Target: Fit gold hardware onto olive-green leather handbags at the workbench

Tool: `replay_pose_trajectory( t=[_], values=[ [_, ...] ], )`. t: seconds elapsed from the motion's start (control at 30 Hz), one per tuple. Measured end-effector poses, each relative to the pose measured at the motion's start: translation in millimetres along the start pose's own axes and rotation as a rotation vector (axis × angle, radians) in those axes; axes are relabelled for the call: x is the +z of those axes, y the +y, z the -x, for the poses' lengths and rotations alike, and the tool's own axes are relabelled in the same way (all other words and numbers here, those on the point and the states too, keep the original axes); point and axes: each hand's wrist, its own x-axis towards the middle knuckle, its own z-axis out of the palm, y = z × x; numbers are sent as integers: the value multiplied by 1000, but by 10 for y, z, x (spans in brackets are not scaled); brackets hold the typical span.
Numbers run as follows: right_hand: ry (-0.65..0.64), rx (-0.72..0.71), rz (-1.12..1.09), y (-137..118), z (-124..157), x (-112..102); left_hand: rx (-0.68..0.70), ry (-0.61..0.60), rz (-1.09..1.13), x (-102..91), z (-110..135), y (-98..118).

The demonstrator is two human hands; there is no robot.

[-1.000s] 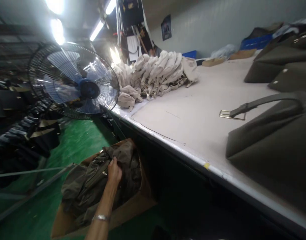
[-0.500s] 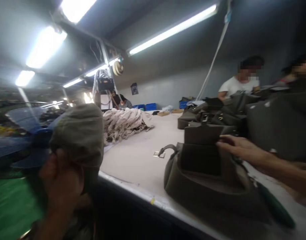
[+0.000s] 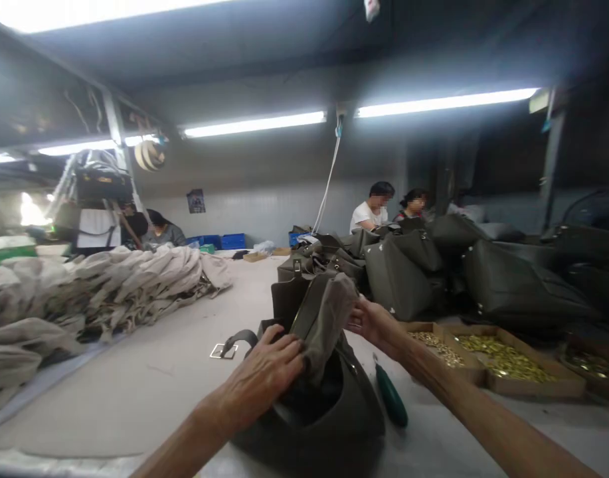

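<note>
A greyish-olive fabric bag lining (image 3: 329, 318) with a zip along one side is partly inside the open mouth of a dark olive handbag (image 3: 348, 425). My left hand (image 3: 267, 368) grips the lining's left side, fingers curled over it at the bag's mouth. My right hand (image 3: 376, 325) pinches its upper right edge. Behind the lining rises the bag's flap (image 3: 284, 299). A strap with a square metal buckle (image 3: 224, 350) sticks out on the left. Just right of the bag lies a green-handled tool (image 3: 391, 397) with a thin metal tip.
Cardboard boxes (image 3: 538, 386) of small gold-coloured metal parts sit at the right. Many dark handbags (image 3: 523, 279) are piled behind them. On the left is a long heap of pale fabric pieces (image 3: 109, 285). Blue bins (image 3: 233, 241) and co-workers (image 3: 368, 212) are farther back.
The view has swung right. My left hand has carried the lining from beside the table to the handbag's mouth. My right hand has moved from the bag's flap onto the lining.
</note>
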Motion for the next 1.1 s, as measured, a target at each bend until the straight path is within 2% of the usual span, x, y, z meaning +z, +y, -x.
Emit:
replay_pose_trajectory(
  t=[0.13,0.2,0.23,0.33,0.43,0.53,0.6,0.73,0.9,1.0,1.1],
  values=[
    [-136,219,-287,-43,-83,-233,-84,-174,25,-23,35,124],
    [-177,338,-390,-179,-118,-307,-113,-228,28,-58,18,159],
    [-175,370,-370,-274,-132,-328,-123,-248,29,-67,5,172],
    [-162,298,-51,-614,-165,-319,-136,-297,31,-79,-37,205],
    [-202,175,347,-917,-204,-210,-141,-332,38,-103,-62,228],
    [-205,66,650,-1040,-258,-68,-141,-291,66,-113,-43,219],
    [-226,-14,678,-1012,-288,-5,-155,-222,92,-98,4,189],
    [-256,-71,325,-879,-279,-8,-230,-74,113,-55,184,79],
    [-134,85,-75,-909,-256,-72,-330,78,135,-1,465,-25],
    [-210,85,-309,-1042,-367,-63,-378,124,259,13,559,10],
    [-337,-14,-440,-1229,-540,17,-402,136,388,27,604,74]
  ],
)
